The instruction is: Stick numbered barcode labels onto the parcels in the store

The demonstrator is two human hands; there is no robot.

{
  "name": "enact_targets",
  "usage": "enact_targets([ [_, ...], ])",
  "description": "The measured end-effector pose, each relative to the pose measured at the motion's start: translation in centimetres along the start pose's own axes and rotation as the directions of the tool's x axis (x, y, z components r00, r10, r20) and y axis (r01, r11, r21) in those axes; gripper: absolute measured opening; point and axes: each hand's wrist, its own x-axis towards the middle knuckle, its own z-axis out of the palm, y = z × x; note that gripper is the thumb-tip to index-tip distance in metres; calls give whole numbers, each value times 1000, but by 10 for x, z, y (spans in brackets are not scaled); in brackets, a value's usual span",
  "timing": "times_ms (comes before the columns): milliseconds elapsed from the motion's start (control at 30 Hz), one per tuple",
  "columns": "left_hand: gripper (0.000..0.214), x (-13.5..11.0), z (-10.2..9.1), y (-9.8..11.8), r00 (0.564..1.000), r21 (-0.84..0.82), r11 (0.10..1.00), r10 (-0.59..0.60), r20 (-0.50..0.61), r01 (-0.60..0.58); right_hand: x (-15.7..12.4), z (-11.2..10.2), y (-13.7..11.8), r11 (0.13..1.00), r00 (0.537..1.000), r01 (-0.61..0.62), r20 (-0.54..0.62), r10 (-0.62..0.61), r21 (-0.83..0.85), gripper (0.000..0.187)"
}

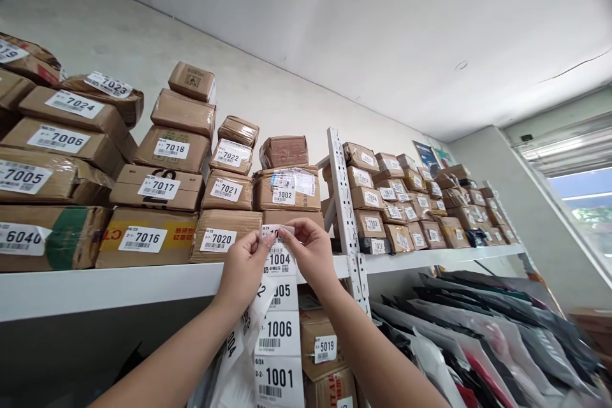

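Observation:
A long strip of white number labels (278, 331) hangs down in front of the shelf, its top end pinched between both hands. My left hand (245, 264) is closed on the strip's upper left edge, thumb and finger together. On the upper right edge, my right hand (313, 254) grips it the same way, the thumbs nearly meeting over the top label. Below them 1004, 1006 and 1001 can be read; another length of strip trails to the left. Just behind the hands stands a cardboard box (292, 219), partly hidden, under a box labelled 1002 (306, 194).
Stacks of labelled boxes (152, 186) fill the white shelf (143, 290) to the left. A perforated white post (342, 194) divides it from the right shelf (430, 259), which also carries boxes. Bagged parcels (478, 325) stand in a row below. Box 5019 (318, 335) sits under the shelf.

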Motion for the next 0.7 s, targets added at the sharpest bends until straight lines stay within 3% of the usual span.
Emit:
enact_targets([
  [200,46,0,-5,-2,996,1,1000,-27,-80,27,-1,10,-3,976,990,124,-37,-133,-178,7],
  [300,43,-1,-8,2,997,-64,996,-61,-56,57,5,17,-9,948,962,226,-101,-254,-226,7],
  [400,44,4,-12,11,997,-39,998,-55,-50,53,22,21,-17,941,956,251,-96,-278,-227,4],
  [500,45,13,-17,23,994,34,999,-8,-111,12,58,23,-26,944,959,270,-39,-282,-188,1],
  [600,45,18,-20,30,986,149,986,95,-140,-74,111,18,-33,937,931,290,-168,-323,-197,10],
  [667,46,17,-22,30,986,204,974,125,-112,-100,150,10,-33,903,896,299,-235,-377,-309,16],
  [700,46,15,-23,28,988,216,971,122,-92,-100,167,5,-31,857,881,309,-215,-421,-411,18],
])
